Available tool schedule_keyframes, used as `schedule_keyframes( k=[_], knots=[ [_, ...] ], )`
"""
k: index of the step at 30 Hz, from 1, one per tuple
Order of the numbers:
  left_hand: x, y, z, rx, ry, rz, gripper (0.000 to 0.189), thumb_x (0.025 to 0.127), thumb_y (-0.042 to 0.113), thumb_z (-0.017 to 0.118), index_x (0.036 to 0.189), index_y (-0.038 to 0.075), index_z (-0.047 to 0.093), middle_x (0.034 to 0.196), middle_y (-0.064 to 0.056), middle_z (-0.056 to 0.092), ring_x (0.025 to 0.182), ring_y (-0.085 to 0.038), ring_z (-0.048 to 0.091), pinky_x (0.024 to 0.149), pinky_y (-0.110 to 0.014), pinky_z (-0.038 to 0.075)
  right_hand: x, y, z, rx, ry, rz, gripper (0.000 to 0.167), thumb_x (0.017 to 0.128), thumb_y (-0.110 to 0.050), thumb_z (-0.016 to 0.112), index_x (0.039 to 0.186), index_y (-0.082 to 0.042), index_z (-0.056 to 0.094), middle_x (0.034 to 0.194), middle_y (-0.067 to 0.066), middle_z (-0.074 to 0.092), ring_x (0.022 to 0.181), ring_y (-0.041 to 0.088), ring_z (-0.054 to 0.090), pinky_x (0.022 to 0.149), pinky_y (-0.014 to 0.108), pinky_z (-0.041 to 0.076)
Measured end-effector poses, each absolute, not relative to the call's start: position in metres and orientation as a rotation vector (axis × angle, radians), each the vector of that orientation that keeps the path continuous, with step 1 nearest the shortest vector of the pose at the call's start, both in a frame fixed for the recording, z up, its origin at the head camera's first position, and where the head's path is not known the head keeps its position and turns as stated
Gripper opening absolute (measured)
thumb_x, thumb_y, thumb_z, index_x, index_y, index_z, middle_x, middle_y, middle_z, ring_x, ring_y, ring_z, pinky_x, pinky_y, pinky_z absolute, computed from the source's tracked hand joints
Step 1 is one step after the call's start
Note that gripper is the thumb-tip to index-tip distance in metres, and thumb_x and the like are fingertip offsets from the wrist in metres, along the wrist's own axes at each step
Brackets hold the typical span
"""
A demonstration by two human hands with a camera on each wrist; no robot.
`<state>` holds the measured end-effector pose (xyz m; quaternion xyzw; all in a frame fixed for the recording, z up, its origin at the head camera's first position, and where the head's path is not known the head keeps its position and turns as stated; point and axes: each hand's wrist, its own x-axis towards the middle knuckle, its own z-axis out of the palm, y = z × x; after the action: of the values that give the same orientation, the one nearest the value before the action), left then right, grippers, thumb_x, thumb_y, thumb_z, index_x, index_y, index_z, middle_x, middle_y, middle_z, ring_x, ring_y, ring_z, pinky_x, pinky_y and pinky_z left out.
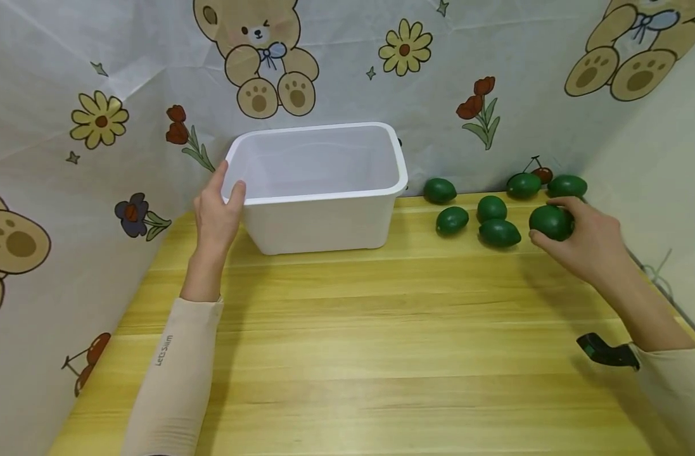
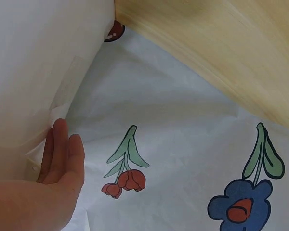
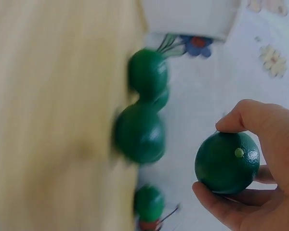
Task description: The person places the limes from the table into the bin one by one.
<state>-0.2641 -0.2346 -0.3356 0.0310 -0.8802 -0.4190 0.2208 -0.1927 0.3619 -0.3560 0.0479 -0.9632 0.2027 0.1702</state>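
A white plastic box [image 1: 318,225] stands against the patterned cloth. At its left end, my left hand [image 1: 217,212] holds the rim, thumb over the edge and fingers along the outside wall. The left wrist view shows those fingers [image 2: 62,156] against the box's outer side. My right hand [image 1: 592,244] pinches a green lime [image 1: 551,223] between thumb and fingertips, to the right of the others. In the right wrist view the held lime [image 3: 226,162] is raised off the table. Several more limes [image 1: 499,233] lie between the box and the right hand.
The wood-grain table [image 1: 347,342] spreads in front of the box. Behind and to the left hangs a white cloth [image 1: 347,82] printed with bears and flowers. A pale wall [image 1: 655,183] bounds the right side, with a thin cord [image 1: 657,275] near the table edge.
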Motion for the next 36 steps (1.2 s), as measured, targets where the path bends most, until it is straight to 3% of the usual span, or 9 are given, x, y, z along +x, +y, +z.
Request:
schedule_keyframes(
  k=[5,12,17,28,36],
  knots=[
    [-0.265,-0.235,-0.335,0.077,-2.425,-1.154,0.067,0.102,0.047,0.051,0.162,0.019,0.043,0.165,-0.006,0.045,0.153,-0.029,0.043,0.127,-0.050,0.033,-0.201,0.326,-0.329,0.216,-2.683,0.596,0.062,0.090,-0.028,0.076,0.142,0.001,0.057,0.123,0.033,0.065,0.091,0.047,0.062,0.067,0.049,0.044],
    [-0.265,-0.236,-0.337,0.098,-2.417,-1.167,0.066,0.102,0.046,0.051,0.161,0.019,0.045,0.164,-0.005,0.047,0.152,-0.027,0.044,0.127,-0.048,0.034,-0.216,0.272,-0.296,0.382,-2.599,0.604,0.063,0.091,-0.026,0.076,0.146,-0.002,0.055,0.129,0.028,0.065,0.102,0.047,0.064,0.079,0.061,0.050],
    [-0.264,-0.235,-0.336,0.105,-2.416,-1.187,0.066,0.102,0.046,0.050,0.162,0.020,0.043,0.165,-0.004,0.045,0.153,-0.026,0.042,0.127,-0.049,0.033,-0.228,0.233,-0.282,0.473,-2.541,0.662,0.061,0.092,-0.027,0.076,0.145,-0.004,0.056,0.130,0.024,0.067,0.103,0.041,0.065,0.083,0.057,0.052],
    [-0.262,-0.234,-0.336,0.127,-2.411,-1.218,0.065,0.103,0.045,0.050,0.163,0.021,0.043,0.165,-0.004,0.044,0.153,-0.027,0.042,0.126,-0.051,0.034,-0.251,0.165,-0.281,0.638,-2.460,0.818,0.058,0.092,-0.028,0.079,0.141,-0.004,0.058,0.132,0.016,0.068,0.112,0.032,0.064,0.088,0.049,0.060],
    [-0.262,-0.233,-0.336,0.122,-2.407,-1.219,0.065,0.103,0.044,0.050,0.163,0.021,0.043,0.165,-0.003,0.045,0.153,-0.026,0.043,0.126,-0.051,0.034,-0.257,0.147,-0.286,0.665,-2.444,0.848,0.058,0.092,-0.029,0.079,0.141,-0.003,0.058,0.133,0.015,0.067,0.110,0.029,0.063,0.089,0.047,0.057]
  ],
)
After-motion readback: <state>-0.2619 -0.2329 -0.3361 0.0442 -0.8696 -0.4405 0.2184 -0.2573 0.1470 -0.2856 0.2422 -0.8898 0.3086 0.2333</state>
